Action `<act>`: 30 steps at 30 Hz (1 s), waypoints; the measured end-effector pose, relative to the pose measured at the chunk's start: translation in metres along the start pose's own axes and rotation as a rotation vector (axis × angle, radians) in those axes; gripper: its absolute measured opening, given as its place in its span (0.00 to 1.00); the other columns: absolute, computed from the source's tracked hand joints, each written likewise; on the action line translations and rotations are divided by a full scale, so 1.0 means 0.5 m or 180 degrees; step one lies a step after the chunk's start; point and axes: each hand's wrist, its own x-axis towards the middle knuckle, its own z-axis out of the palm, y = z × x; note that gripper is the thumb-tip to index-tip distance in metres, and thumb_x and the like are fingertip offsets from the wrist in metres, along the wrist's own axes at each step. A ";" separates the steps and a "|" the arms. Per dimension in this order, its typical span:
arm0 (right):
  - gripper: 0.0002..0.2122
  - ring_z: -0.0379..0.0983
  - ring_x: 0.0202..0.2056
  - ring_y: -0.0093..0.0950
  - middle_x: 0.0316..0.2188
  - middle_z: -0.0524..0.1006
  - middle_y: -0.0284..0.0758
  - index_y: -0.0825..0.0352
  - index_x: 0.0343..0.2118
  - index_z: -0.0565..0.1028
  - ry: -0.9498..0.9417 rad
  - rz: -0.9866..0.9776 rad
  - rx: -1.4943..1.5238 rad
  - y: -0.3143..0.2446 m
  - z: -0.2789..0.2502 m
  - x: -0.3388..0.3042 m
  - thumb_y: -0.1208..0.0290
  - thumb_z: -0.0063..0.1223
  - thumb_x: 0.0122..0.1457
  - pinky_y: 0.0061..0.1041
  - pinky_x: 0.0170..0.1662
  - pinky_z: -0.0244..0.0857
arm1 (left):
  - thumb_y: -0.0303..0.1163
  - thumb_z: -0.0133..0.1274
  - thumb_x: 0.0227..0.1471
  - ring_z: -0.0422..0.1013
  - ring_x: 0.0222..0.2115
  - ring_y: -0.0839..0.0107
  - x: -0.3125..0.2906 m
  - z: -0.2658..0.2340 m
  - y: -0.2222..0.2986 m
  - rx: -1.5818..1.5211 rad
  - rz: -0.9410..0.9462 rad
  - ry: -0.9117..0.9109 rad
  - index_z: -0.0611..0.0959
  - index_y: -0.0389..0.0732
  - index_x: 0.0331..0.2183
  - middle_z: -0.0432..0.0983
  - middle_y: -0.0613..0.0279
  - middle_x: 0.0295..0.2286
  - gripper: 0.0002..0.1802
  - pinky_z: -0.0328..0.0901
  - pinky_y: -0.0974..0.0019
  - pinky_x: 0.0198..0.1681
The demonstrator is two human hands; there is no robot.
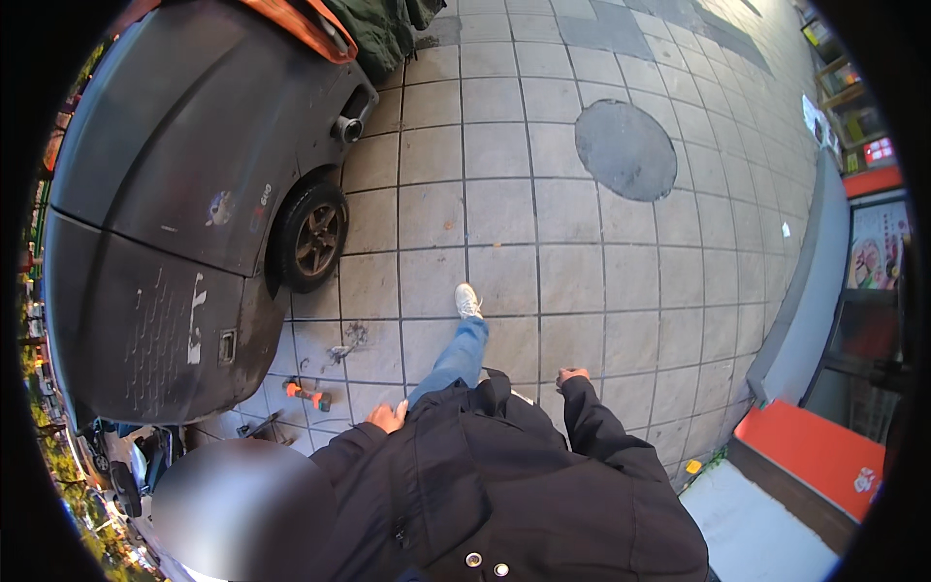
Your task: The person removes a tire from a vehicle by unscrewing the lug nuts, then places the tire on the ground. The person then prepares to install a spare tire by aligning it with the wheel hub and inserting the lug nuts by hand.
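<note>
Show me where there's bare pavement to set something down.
Free: tiles between the round patch, shoe, right hand and grey ledge.
Crowded: beside the car, with debris near the wheel and an orange tool left of the left hand.

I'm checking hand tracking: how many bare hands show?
2: the left hand beside the jeans, and the right hand farther right, above the paving. No others show.

Over on the person's (504, 475) left stands a vehicle (165, 184), a tool (308, 396) near it on the paving (499, 150). A shopfront (878, 252) stands right.
</note>
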 end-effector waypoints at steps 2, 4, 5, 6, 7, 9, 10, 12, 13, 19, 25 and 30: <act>0.11 0.75 0.21 0.32 0.23 0.77 0.38 0.74 0.44 0.76 -0.0141 0.0099 0.0254 -0.090 -0.022 0.006 0.73 0.54 0.62 0.36 0.26 0.72 | 0.47 0.55 0.60 0.75 0.34 0.43 0.090 -0.033 0.068 -0.0509 0.0970 0.0697 0.82 0.34 0.31 0.79 0.42 0.30 0.22 0.68 0.47 0.39; 0.11 0.76 0.23 0.32 0.26 0.79 0.39 0.74 0.44 0.77 -0.0102 0.0030 0.0056 -0.195 -0.014 -0.007 0.71 0.55 0.63 0.36 0.27 0.74 | 0.37 0.56 0.61 0.72 0.28 0.46 0.186 -0.063 0.135 -0.0887 0.1488 0.1422 0.81 0.36 0.27 0.75 0.48 0.25 0.15 0.65 0.47 0.32; 0.12 0.77 0.24 0.32 0.26 0.79 0.39 0.74 0.44 0.77 -0.0076 -0.0078 -0.0078 -0.267 -0.004 -0.011 0.71 0.55 0.63 0.36 0.28 0.74 | 0.39 0.56 0.61 0.72 0.28 0.45 0.233 -0.071 0.158 -0.0977 0.1289 0.1388 0.81 0.36 0.26 0.76 0.48 0.24 0.17 0.65 0.47 0.32; 0.12 0.77 0.24 0.32 0.26 0.79 0.39 0.74 0.44 0.77 -0.0010 -0.0163 -0.0194 -0.316 -0.014 -0.013 0.70 0.55 0.63 0.35 0.28 0.75 | 0.41 0.55 0.61 0.72 0.29 0.45 0.281 -0.067 0.178 -0.1074 0.1118 0.1312 0.81 0.36 0.26 0.76 0.48 0.24 0.19 0.65 0.47 0.32; 0.12 0.77 0.24 0.31 0.27 0.80 0.39 0.74 0.44 0.77 0.0028 -0.0256 -0.0299 -0.372 -0.011 -0.011 0.69 0.56 0.64 0.35 0.28 0.75 | 0.43 0.55 0.62 0.73 0.29 0.45 0.329 -0.075 0.189 -0.1147 0.0943 0.1257 0.81 0.36 0.26 0.76 0.48 0.24 0.20 0.66 0.47 0.32; 0.14 0.79 0.27 0.31 0.29 0.81 0.40 0.74 0.45 0.78 0.0129 -0.0312 -0.0368 -0.478 -0.031 -0.004 0.67 0.55 0.66 0.34 0.31 0.77 | 0.51 0.50 0.63 0.76 0.29 0.51 0.407 -0.116 0.216 -0.1297 0.0311 0.0494 0.82 0.35 0.28 0.80 0.49 0.25 0.27 0.67 0.52 0.34; 0.14 0.79 0.27 0.31 0.30 0.81 0.41 0.74 0.45 0.78 0.0172 -0.0322 -0.0386 -0.527 -0.038 0.005 0.67 0.55 0.66 0.34 0.31 0.77 | 0.53 0.49 0.63 0.77 0.29 0.52 0.433 -0.154 0.232 -0.1397 0.0315 0.0127 0.83 0.35 0.28 0.80 0.49 0.25 0.29 0.68 0.53 0.34; 0.14 0.79 0.26 0.31 0.29 0.81 0.40 0.74 0.44 0.78 0.0220 -0.0346 -0.0331 -0.614 -0.055 0.044 0.66 0.55 0.66 0.34 0.30 0.77 | 0.54 0.50 0.63 0.78 0.28 0.57 0.512 -0.218 0.237 -0.1399 0.0430 -0.0671 0.85 0.36 0.31 0.81 0.49 0.26 0.29 0.69 0.57 0.35; 0.14 0.78 0.25 0.31 0.28 0.81 0.40 0.74 0.43 0.78 0.0257 -0.0322 -0.0372 -0.648 -0.061 0.064 0.67 0.55 0.65 0.34 0.30 0.77 | 0.55 0.51 0.62 0.78 0.28 0.57 0.554 -0.261 0.239 -0.1220 0.0619 -0.0892 0.85 0.36 0.31 0.81 0.49 0.26 0.28 0.69 0.57 0.35; 0.11 0.79 0.24 0.31 0.24 0.80 0.39 0.74 0.38 0.80 0.0084 -0.0011 -0.0868 -0.934 -0.007 0.214 0.69 0.56 0.60 0.34 0.28 0.77 | 0.49 0.56 0.61 0.76 0.24 0.58 0.862 -0.444 0.072 -0.0734 -0.0668 0.0332 0.83 0.32 0.29 0.80 0.49 0.22 0.26 0.70 0.53 0.32; 0.11 0.77 0.20 0.32 0.19 0.78 0.39 0.72 0.29 0.81 0.0704 -0.0657 -0.1532 -1.283 -0.156 0.616 0.68 0.55 0.59 0.35 0.24 0.72 | 0.45 0.59 0.60 0.71 0.13 0.67 1.189 -0.594 0.473 -0.2610 -0.1763 -0.0093 0.81 0.34 0.33 0.76 0.58 0.18 0.20 0.62 0.61 0.14; 0.14 0.79 0.22 0.28 0.22 0.82 0.37 0.72 0.36 0.83 0.0115 -0.1161 -0.1181 -1.861 0.043 0.536 0.65 0.55 0.59 0.30 0.30 0.74 | 0.42 0.61 0.59 0.72 0.20 0.75 1.348 -0.878 0.771 -0.1963 0.0247 0.0266 0.84 0.35 0.29 0.78 0.62 0.20 0.18 0.67 0.66 0.26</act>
